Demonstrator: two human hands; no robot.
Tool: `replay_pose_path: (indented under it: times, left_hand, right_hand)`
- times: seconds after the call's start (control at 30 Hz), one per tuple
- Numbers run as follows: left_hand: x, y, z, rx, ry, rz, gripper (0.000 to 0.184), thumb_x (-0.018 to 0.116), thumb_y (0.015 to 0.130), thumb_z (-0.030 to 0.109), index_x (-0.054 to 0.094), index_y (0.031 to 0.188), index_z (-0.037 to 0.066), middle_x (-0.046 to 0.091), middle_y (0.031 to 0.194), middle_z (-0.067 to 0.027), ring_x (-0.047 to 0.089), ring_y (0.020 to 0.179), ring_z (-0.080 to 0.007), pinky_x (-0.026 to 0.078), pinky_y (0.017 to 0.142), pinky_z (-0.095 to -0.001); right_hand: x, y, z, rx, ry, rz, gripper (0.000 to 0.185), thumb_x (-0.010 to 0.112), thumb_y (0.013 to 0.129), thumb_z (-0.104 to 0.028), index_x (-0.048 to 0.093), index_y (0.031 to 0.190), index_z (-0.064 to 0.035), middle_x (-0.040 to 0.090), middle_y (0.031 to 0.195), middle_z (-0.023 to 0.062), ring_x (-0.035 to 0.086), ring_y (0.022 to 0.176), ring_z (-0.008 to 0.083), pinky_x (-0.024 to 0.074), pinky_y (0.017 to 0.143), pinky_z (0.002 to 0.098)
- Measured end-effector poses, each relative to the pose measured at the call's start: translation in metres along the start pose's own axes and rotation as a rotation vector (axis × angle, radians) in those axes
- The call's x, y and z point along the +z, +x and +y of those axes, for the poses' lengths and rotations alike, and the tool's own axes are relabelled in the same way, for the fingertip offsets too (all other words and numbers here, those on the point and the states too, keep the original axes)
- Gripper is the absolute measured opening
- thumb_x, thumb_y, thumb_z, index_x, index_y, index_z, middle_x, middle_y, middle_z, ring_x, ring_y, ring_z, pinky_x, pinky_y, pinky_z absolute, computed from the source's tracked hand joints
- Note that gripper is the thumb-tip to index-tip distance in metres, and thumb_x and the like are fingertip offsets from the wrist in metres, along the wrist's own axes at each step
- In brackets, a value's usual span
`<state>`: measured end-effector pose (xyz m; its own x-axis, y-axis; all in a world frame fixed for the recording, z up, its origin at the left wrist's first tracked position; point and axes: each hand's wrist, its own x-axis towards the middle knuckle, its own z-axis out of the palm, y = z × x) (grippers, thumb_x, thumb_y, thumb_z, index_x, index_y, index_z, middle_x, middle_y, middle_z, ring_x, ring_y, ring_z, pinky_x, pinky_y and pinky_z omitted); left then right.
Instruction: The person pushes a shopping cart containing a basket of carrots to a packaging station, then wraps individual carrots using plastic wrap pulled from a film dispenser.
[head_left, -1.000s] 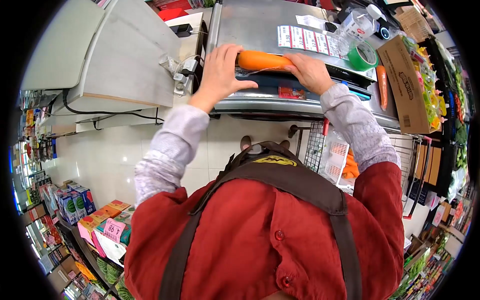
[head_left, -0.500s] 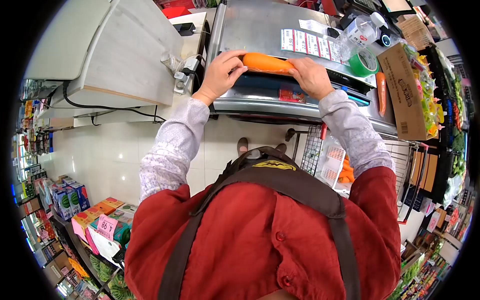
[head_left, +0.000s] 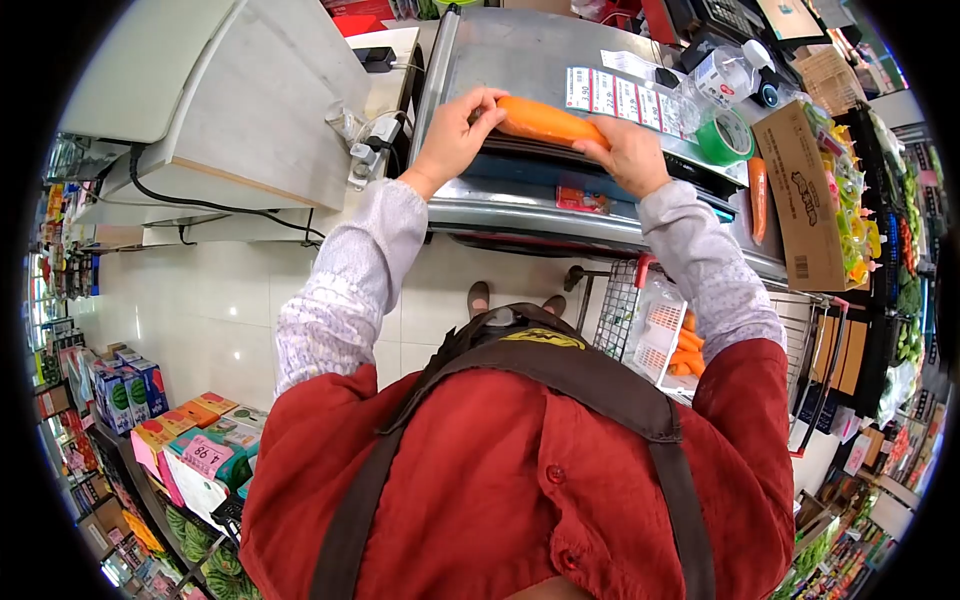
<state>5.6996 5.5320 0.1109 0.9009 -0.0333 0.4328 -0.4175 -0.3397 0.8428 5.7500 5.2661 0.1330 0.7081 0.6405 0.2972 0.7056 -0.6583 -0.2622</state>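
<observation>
A large orange carrot point(head_left: 550, 121), with a glossy surface like clear film, lies crosswise between my hands over the metal machine point(head_left: 500, 55). My left hand point(head_left: 460, 135) grips its left end with thumb and fingers closed. My right hand point(head_left: 630, 156) is closed around its right end, the thumb pressing along the near side. Just below the carrot runs the dark slot at the front of the machine, with a small red packet point(head_left: 582, 199) in it. Another carrot point(head_left: 758, 200) lies on the right of the worktop, away from both hands.
Price labels point(head_left: 622, 98), a roll of green tape point(head_left: 725, 137) and a clear bottle point(head_left: 722, 75) are on the worktop's right side. Beyond them stands a cardboard box point(head_left: 800, 195). Below, a cart holds a white basket point(head_left: 660, 335) with carrots. A white cabinet point(head_left: 265, 110) stands left.
The carrot has shifted slightly right and tilts more, its left end higher. My left hand has moved a little up and right with it. Both hands keep their hold.
</observation>
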Motion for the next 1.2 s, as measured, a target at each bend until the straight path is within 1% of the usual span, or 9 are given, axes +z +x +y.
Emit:
replay_pose_path:
  times: [0.23, 0.47, 0.53, 0.67, 0.77, 0.87, 1.0, 1.07, 1.2]
  left_hand:
    - [-0.016, 0.040, 0.034, 0.050, -0.041, -0.026, 0.021, 0.061, 0.091, 0.021, 0.053, 0.083, 0.002, 0.054, 0.071, -0.0019, 0.045, 0.064, -0.0092, 0.040, 0.059, -0.0244]
    - [-0.038, -0.007, 0.146, -0.117, 0.106, -0.137, 0.017, 0.059, 0.092, 0.016, 0.053, 0.085, 0.002, 0.053, 0.076, 0.0030, 0.043, 0.069, -0.0048, 0.038, 0.064, -0.0207]
    - [-0.030, -0.041, 0.161, -0.052, 0.102, -0.029, 0.019, 0.061, 0.088, 0.017, 0.052, 0.082, 0.002, 0.051, 0.065, -0.0058, 0.046, 0.060, -0.0169, 0.039, 0.057, -0.0281]
    - [-0.007, -0.110, 0.128, -0.331, 0.150, -0.092, 0.018, 0.062, 0.087, 0.021, 0.056, 0.082, 0.004, 0.058, 0.078, -0.0079, 0.053, 0.082, -0.0255, 0.043, 0.071, -0.0350]
    - [0.017, -0.134, 0.087, -0.364, 0.217, -0.043, 0.015, 0.063, 0.087, 0.014, 0.055, 0.082, 0.002, 0.060, 0.079, -0.0072, 0.052, 0.081, -0.0172, 0.042, 0.075, -0.0299]
    - [0.033, -0.144, 0.063, -0.503, 0.210, 0.001, 0.018, 0.067, 0.084, 0.018, 0.057, 0.084, 0.003, 0.059, 0.084, -0.0066, 0.052, 0.082, -0.0180, 0.043, 0.074, -0.0308]
    - [0.046, -0.145, 0.052, -0.521, 0.228, 0.293, 0.042, 0.073, 0.079, 0.025, 0.053, 0.110, 0.004, 0.053, 0.113, -0.0110, 0.053, 0.091, -0.0187, 0.045, 0.076, -0.0318]
    - [0.047, -0.141, 0.047, -1.127, -0.619, 0.354, 0.065, 0.074, 0.079, 0.024, 0.042, 0.129, -0.001, 0.051, 0.118, -0.0133, 0.054, 0.102, -0.0215, 0.047, 0.083, -0.0337]
    - [0.057, -0.147, 0.034, -1.033, -1.408, 0.085, 0.055, 0.052, 0.093, 0.033, 0.039, 0.133, -0.003, 0.053, 0.123, -0.0205, 0.054, 0.115, -0.0316, 0.047, 0.094, -0.0506]
  right_hand:
    - [-0.064, 0.026, -0.003, 0.026, 0.129, -0.118, 0.038, 0.058, 0.090, -0.039, 0.064, 0.100, -0.0027, 0.058, 0.086, 0.0141, 0.058, 0.081, 0.0300, 0.0457, 0.073, 0.0376]
    - [-0.128, -0.006, -0.047, -0.019, 0.258, -0.238, 0.043, 0.060, 0.087, -0.044, 0.064, 0.096, -0.0018, 0.059, 0.083, 0.0130, 0.059, 0.076, 0.0309, 0.0467, 0.068, 0.0383]
    - [-0.126, -0.033, -0.066, -0.039, 0.267, -0.248, 0.041, 0.063, 0.084, -0.043, 0.063, 0.093, -0.0022, 0.059, 0.082, 0.0126, 0.059, 0.074, 0.0306, 0.0470, 0.067, 0.0384]
    - [-0.080, -0.078, -0.081, 0.138, 0.416, -0.460, 0.034, 0.065, 0.083, -0.040, 0.060, 0.092, -0.0069, 0.063, 0.083, 0.0118, 0.062, 0.074, 0.0306, 0.0473, 0.064, 0.0394]
    - [-0.028, -0.101, -0.065, 0.192, 0.514, -0.470, 0.026, 0.067, 0.085, -0.027, 0.060, 0.095, -0.0042, 0.065, 0.077, 0.0114, 0.063, 0.068, 0.0272, 0.0484, 0.063, 0.0332]
    - [-0.008, -0.102, -0.056, 0.239, 0.514, -0.517, 0.035, 0.062, 0.086, -0.041, 0.060, 0.090, -0.0070, 0.063, 0.072, 0.0128, 0.063, 0.069, 0.0317, 0.0467, 0.061, 0.0401]
    - [-0.002, -0.095, -0.049, 0.270, 0.604, -0.579, 0.032, 0.059, 0.090, -0.037, 0.062, 0.091, -0.0052, 0.061, 0.070, 0.0129, 0.059, 0.063, 0.0286, 0.0454, 0.060, 0.0370]
    - [0.000, -0.093, -0.048, 0.253, 0.629, -0.561, 0.031, 0.059, 0.090, -0.036, 0.062, 0.091, -0.0049, 0.060, 0.069, 0.0129, 0.058, 0.062, 0.0278, 0.0451, 0.059, 0.0362]
    - [0.001, -0.089, -0.047, 0.266, 0.582, -0.593, 0.030, 0.059, 0.091, -0.033, 0.063, 0.092, -0.0039, 0.060, 0.069, 0.0133, 0.059, 0.064, 0.0283, 0.0450, 0.060, 0.0351]
